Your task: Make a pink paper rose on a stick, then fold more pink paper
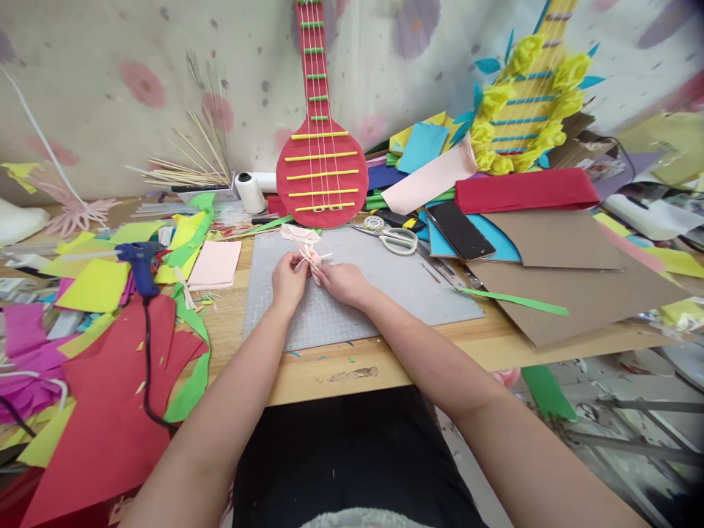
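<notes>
A small pale pink crepe paper flower (311, 254) is pinched between both hands over the grey cutting mat (352, 323). My left hand (289, 280) grips it from the left with closed fingers. From the right, my right hand (342, 283) closes on its lower part, and the fingers partly cover it. Just behind lies a loose pale pink paper piece (300, 234). Scissors (397, 240) with white handles rest on the mat's back edge. A stack of pale pink paper pieces (215, 264) sits left of the mat.
A red paper lute (322, 176) leans at the back, a yellow flowered one (520, 110) to its right. A blue glue gun (141, 265) stands among coloured paper on the left. A phone (460, 231) and brown cardboard (577, 301) lie on the right.
</notes>
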The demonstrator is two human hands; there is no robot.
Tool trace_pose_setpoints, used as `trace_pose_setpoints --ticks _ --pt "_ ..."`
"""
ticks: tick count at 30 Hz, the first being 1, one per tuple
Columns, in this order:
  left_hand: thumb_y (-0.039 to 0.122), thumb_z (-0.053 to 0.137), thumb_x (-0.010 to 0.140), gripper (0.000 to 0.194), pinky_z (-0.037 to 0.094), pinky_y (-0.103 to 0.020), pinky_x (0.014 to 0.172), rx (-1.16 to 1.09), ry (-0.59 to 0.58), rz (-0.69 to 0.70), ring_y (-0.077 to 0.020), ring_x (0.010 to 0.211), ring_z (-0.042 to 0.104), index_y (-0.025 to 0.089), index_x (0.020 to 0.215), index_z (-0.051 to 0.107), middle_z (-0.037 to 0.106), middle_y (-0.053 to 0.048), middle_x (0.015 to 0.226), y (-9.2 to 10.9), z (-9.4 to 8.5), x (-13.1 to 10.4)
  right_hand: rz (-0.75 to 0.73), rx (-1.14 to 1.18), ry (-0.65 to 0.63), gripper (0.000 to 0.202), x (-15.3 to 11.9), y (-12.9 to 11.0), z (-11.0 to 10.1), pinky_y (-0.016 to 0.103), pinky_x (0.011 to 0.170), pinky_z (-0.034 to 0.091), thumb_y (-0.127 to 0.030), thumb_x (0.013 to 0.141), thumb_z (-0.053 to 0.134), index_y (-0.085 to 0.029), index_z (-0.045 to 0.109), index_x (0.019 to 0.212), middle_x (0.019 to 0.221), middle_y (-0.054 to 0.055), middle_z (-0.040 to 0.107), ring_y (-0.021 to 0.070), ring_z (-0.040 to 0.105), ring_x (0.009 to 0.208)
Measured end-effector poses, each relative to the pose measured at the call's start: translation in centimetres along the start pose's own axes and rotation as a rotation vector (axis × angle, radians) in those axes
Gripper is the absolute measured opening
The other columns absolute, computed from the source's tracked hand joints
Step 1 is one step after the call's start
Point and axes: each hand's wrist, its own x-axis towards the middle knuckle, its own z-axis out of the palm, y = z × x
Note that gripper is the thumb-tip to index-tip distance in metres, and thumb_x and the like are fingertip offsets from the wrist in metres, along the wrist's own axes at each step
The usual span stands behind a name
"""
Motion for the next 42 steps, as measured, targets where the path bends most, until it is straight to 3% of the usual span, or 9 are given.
trace_pose_setpoints --ticks 5,13,23,29,32,36,42 --pt "0.023 0.057 0.071 0.007 0.052 -0.031 0.064 0.061 0.002 -0.009 -0.0146 0.063 0.061 0.017 0.074 0.056 0.063 -0.002 0.071 -0.1 -0.2 0.2 -0.002 0.056 0.063 0.042 -0.1 0.1 0.1 0.026 0.070 0.036 -0.044 0.091 0.026 -0.020 0.059 0.102 0.099 0.008 0.066 0.0195 0.060 0.086" --pt "0.025 0.055 0.073 0.009 0.053 -0.029 0.059 -0.077 0.029 -0.076 -0.0128 0.059 0.061 0.016 0.074 0.051 0.059 -0.001 0.070 0.1 0.0 0.4 0.091 0.110 0.164 0.049 -0.2 0.4 0.1 0.025 0.065 0.033 -0.054 0.089 0.026 -0.020 0.060 0.099 0.090 0.007 0.067 0.0174 0.058 0.078" --pt "0.021 0.053 0.075 0.007 0.053 -0.029 0.057 -0.111 0.175 -0.035 -0.0149 0.067 0.063 0.016 0.078 0.049 0.057 -0.003 0.077 0.1 -0.5 1.1 0.082 0.047 0.154 0.033 -0.3 0.7 -0.2 0.026 0.064 0.032 -0.044 0.086 0.038 -0.020 0.061 0.089 0.085 0.007 0.066 0.0177 0.056 0.075" --pt "0.016 0.056 0.074 0.024 0.053 -0.029 0.057 -0.121 0.307 -0.089 -0.0124 0.062 0.062 0.018 0.090 0.039 0.056 -0.001 0.078 0.3 -1.8 2.0 0.054 0.312 0.181 0.028 0.2 2.7 -0.6 0.023 0.059 0.030 -0.041 0.084 0.041 -0.019 0.058 0.080 0.074 0.001 0.061 0.0127 0.049 0.067" --pt "0.016 0.058 0.073 0.034 0.052 -0.027 0.055 -0.079 0.213 -0.066 -0.0118 0.058 0.061 0.020 0.097 0.035 0.057 0.001 0.075 0.5 -1.4 1.5 0.103 0.528 0.299 0.031 0.8 2.9 -0.2 0.022 0.059 0.031 -0.045 0.082 0.042 -0.018 0.057 0.082 0.071 -0.001 0.057 0.0111 0.048 0.065" --pt "0.020 0.061 0.071 0.039 0.049 -0.024 0.052 0.028 0.041 -0.005 -0.0111 0.054 0.060 0.020 0.099 0.034 0.058 0.002 0.073 0.6 -0.2 0.4 0.168 0.602 0.290 0.038 1.1 2.2 0.6 0.021 0.056 0.031 -0.055 0.072 0.050 -0.019 0.058 0.085 0.065 -0.004 0.055 0.0098 0.046 0.059" --pt "0.021 0.059 0.071 0.040 0.048 -0.024 0.055 0.064 0.006 0.017 -0.0110 0.058 0.060 0.020 0.102 0.034 0.059 -0.001 0.081 0.8 0.3 0.1 0.236 0.550 0.337 0.037 1.5 2.1 1.6 0.021 0.056 0.031 -0.054 0.075 0.046 -0.020 0.060 0.078 0.068 -0.002 0.058 0.0102 0.047 0.060"
